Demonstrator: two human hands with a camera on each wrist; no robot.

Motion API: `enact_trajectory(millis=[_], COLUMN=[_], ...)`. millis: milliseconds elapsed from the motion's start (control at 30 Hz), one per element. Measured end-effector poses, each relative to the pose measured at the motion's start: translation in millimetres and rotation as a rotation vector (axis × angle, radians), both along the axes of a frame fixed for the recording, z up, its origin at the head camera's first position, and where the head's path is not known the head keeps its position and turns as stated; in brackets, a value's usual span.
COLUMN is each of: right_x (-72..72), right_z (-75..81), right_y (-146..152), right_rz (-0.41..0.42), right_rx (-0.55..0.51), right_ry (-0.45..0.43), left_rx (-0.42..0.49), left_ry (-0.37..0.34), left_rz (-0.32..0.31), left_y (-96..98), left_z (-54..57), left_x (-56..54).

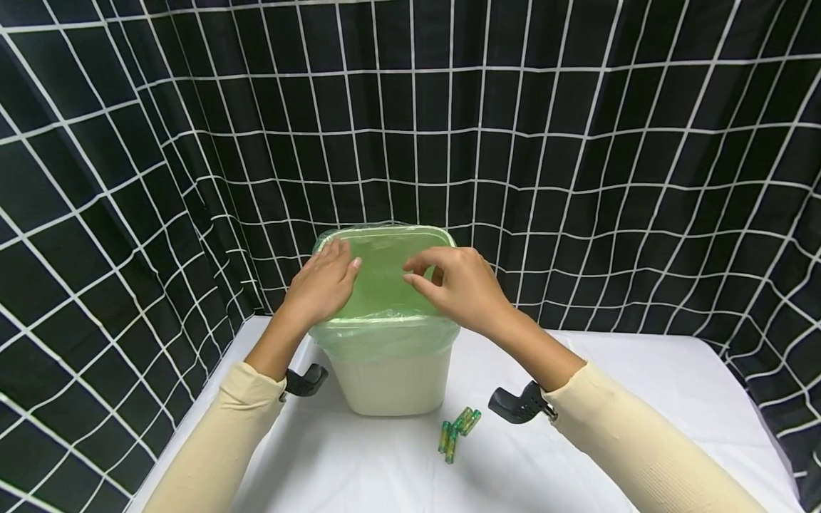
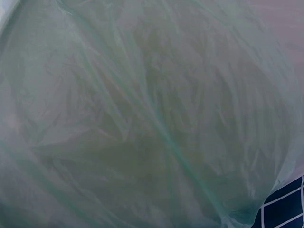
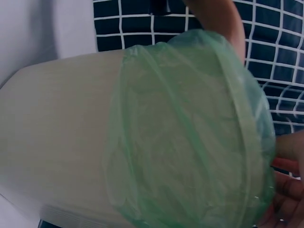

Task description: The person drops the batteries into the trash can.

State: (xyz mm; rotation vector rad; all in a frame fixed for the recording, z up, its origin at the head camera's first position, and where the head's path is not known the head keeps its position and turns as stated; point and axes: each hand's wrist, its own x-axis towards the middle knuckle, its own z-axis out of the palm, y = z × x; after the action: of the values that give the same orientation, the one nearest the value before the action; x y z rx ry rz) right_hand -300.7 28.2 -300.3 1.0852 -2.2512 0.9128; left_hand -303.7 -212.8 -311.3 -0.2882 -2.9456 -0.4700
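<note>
A white trash bin stands upright, lined with a thin green trash bag folded over its rim. My left hand lies along the bin's left rim with its fingers straight, touching the bag. At the right rim, my right hand is bent over the opening, thumb and forefinger a little apart with nothing visible between them. The right wrist view shows the bag's folded-down part around the bin's top, with right-hand fingers beside its edge. In the left wrist view the bag fills nearly everything.
Several green and gold batteries lie on the white tablecloth, in front of the bin and to its right. Black curtains with a white grid hang behind and at both sides. Each wrist carries a black camera mount.
</note>
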Motion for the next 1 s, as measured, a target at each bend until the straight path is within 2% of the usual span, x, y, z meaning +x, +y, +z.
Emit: enact_trajectory(millis=[267,400,600,800,1000], right_x=[17.3,26.1,38.2,48.3,55.7], right_z=[4.1,2.1,-6.7,-16.8,-32.2], right_y=[17,24,33,39,48], right_rz=[0.022,0.038,0.051,0.047,0.048], right_rx=[-0.041,-0.056,-0.065,-0.068,-0.083], right_ry=[0.063,0.063,0.042,0.055,0.035], left_rx=[0.011,0.018,0.015,0.004,-0.004], left_ry=[0.004,0.003,0.01,0.031,0.024], left_rz=[0.005,0.005,0.002,-0.01,-0.014], left_y=[-1.8,-1.3,-1.4,-0.8,-0.5], left_z=[0.1,0.9,0.4,0.2,0.3], left_x=[1.2,2.4,2.7,2.6,1.5])
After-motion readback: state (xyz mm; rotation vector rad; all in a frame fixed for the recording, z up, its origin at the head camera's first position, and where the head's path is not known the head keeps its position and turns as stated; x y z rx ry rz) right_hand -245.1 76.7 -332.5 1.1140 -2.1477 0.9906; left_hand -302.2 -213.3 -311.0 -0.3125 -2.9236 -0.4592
